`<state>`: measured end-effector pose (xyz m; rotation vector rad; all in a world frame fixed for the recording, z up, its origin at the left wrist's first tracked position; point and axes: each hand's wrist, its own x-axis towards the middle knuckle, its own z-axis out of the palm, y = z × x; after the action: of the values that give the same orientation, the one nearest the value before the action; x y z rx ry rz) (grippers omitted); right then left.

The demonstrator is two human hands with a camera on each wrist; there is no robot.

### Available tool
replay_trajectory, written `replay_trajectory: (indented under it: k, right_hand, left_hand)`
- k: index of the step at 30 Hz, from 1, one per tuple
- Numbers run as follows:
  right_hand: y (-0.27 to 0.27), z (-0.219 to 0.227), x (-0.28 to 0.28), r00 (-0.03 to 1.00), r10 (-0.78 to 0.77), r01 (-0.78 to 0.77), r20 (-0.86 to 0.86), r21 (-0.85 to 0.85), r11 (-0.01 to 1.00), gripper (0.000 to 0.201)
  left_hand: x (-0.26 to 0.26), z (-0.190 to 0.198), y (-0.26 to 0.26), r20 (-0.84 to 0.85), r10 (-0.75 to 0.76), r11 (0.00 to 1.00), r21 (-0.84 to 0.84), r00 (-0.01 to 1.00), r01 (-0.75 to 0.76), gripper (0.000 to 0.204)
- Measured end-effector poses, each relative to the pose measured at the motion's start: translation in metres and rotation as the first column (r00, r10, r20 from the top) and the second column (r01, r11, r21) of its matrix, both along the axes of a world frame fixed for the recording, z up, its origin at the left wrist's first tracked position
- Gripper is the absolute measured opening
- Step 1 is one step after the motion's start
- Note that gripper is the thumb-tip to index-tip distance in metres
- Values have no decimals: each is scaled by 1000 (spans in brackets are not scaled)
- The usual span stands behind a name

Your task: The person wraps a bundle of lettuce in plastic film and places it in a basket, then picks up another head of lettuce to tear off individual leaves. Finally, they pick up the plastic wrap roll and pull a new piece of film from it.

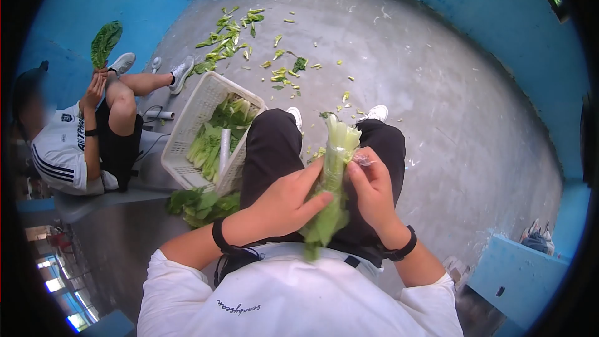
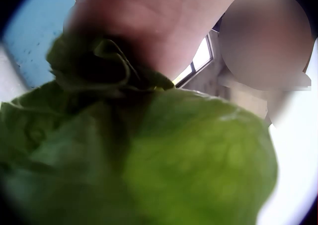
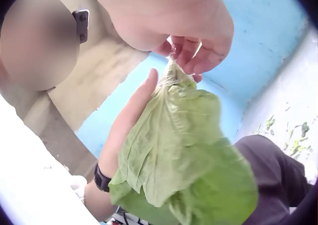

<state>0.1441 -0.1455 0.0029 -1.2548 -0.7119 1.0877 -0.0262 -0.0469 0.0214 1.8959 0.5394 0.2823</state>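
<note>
A bunch of leaf lettuce (image 1: 337, 150) stands over my lap, pale cut stems pointing away from me and green leaves toward my shirt. Clear plastic film (image 1: 364, 160) wraps its stem part. My left hand (image 1: 284, 203) grips the bunch from the left, thumb across the leaves. On the other side, my right hand (image 1: 374, 196) pinches a gathered end of the film beside the stems. In the right wrist view the film is drawn tight from the lettuce (image 3: 174, 135) up to the fingers. Leaves (image 2: 198, 155) fill much of the left wrist view.
A white plastic crate (image 1: 176, 143) at my left holds more lettuce and a roll of clear film (image 1: 224, 150). Loose greens (image 1: 199, 206) lie beside it. Trimmed leaves (image 1: 228, 37) litter the floor ahead. Another person (image 1: 75, 137) sits at left, holding up a leaf (image 1: 106, 43).
</note>
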Motion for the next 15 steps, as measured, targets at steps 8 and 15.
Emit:
replay_trajectory:
  k: [8,15]
  right_hand:
    - [-2,4,-2,996,83,-83,43,2,997,7]
    - [-3,8,12,757,-46,-88,652,171,981,9]
  left_hand:
    - [4,-27,-21,198,227,799,-597,953,-66,57]
    - [0,-30,-5,105,124,779,-627,987,-31,44]
